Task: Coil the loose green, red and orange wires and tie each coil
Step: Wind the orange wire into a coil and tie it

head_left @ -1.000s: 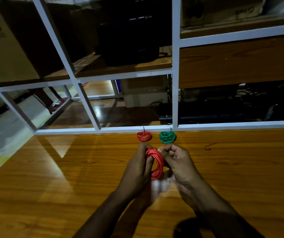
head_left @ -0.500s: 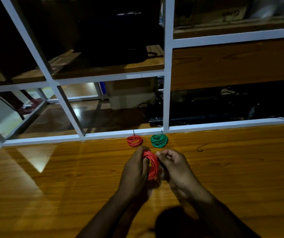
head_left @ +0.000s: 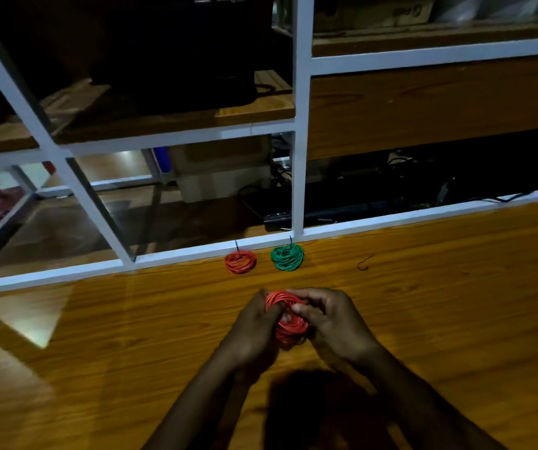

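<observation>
The held coil [head_left: 288,321] was red; the far coils were orange-red [head_left: 240,262] and green [head_left: 287,257]; the surface [head_left: 456,287] showed orange-brown woodgrain.

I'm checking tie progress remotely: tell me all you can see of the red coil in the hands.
The red coil is a bundle of many thin, plastic-looking wire loops, held just above the wooden table. The left hand grips its left side; the right hand curls over its top and right. No tie shows on it.
</observation>
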`<state>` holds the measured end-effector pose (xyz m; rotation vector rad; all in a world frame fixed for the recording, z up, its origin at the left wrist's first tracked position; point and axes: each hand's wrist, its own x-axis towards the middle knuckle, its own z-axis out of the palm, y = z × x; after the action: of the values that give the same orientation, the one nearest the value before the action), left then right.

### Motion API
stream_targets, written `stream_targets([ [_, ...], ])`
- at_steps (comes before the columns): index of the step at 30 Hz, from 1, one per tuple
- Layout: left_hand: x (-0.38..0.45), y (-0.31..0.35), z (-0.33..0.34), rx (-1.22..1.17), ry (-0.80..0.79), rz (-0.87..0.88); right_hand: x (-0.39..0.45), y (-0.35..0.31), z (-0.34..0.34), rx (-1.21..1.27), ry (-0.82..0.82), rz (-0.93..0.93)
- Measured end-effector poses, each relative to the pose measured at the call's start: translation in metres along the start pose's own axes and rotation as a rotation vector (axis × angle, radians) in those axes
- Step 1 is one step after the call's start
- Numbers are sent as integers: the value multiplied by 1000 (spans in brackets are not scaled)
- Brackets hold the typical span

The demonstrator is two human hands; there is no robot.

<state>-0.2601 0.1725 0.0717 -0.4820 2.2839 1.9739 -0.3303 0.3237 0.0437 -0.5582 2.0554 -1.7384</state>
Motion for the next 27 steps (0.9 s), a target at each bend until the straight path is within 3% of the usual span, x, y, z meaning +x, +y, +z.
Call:
stream_targets([
  [4, -4, 4, -16, -149, -197, -100, -7, -8, -7, 28, -67, 21],
  [11, 3, -8, -20, -358, -271, -144, -7, -2, -1, -54, 0, 4],
  [18, 15, -8, -4, -223, -210, -85, -5, 4, -3, -82, -39, 55],
  [27, 17, -15, -16, -422, -409, -196, -2, 10, -25, -8, -148, 73],
])
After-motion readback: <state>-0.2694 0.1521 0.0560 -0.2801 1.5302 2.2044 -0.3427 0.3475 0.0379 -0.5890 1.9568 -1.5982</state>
